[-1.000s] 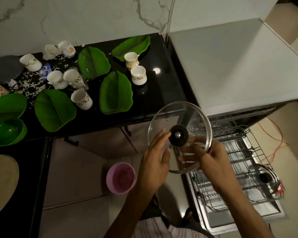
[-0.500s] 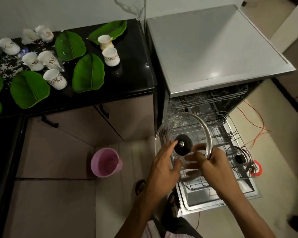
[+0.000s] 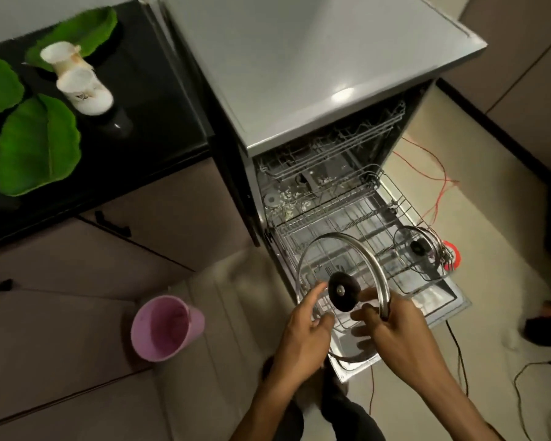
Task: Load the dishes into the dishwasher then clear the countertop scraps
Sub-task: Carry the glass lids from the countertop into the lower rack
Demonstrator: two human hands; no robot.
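I hold a large glass lid (image 3: 347, 259) with a steel rim and black knob above the front of the pulled-out lower dishwasher rack (image 3: 372, 214). My right hand (image 3: 395, 326) grips its rim on the right. My left hand (image 3: 306, 326) supports the glass on the left, fingers extended beside the knob. A smaller glass lid (image 3: 415, 249) stands in the rack's right side. The dishwasher (image 3: 299, 74) is open. On the black countertop (image 3: 159, 100) sit two white cups (image 3: 83, 87) and green leaf-shaped plates (image 3: 35, 144).
A pink bucket (image 3: 164, 327) stands on the floor left of my hands. Red and black cables (image 3: 439, 186) trail on the floor right of the dishwasher. Cabinet doors with black handles (image 3: 113, 222) run under the countertop. My feet are below the hands.
I have carried the lid down and to the right, from beside the countertop to over the lower rack. My view has turned toward the dishwasher, leaving most countertop dishes out of frame.
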